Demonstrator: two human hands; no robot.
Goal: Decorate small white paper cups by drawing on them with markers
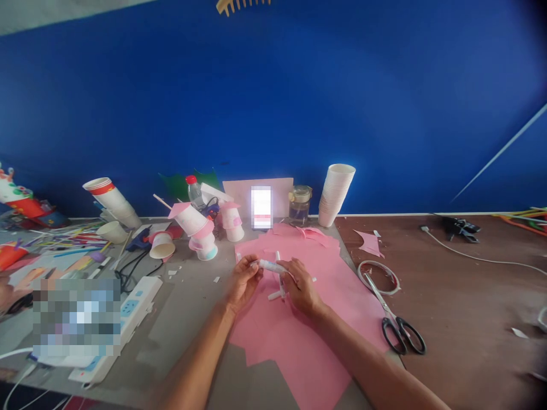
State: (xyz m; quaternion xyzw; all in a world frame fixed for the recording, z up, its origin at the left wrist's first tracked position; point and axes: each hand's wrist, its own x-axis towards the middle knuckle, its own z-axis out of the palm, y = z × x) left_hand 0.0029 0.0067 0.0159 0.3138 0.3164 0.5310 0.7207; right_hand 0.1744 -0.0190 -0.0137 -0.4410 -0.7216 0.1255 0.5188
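A slim white tube [270,265] with faint print lies level between my hands, above the pink paper [316,319]. My left hand [244,282] is closed in a pinch at the tube's left end. Around its right end, the fingers of my right hand [302,286] are wrapped. Just below the tube, a white pen-like stick [274,296] rests on the paper, and another white piece runs upright beside my right fingertips, partly hidden.
Black-handled scissors [401,333] lie over a tape roll [380,277] at right. Stacked paper cups [335,193], a glass jar [299,205] and a lit phone [261,206] stand at the back. Pink-decorated cups [203,242] and a power strip [128,319] are at left.
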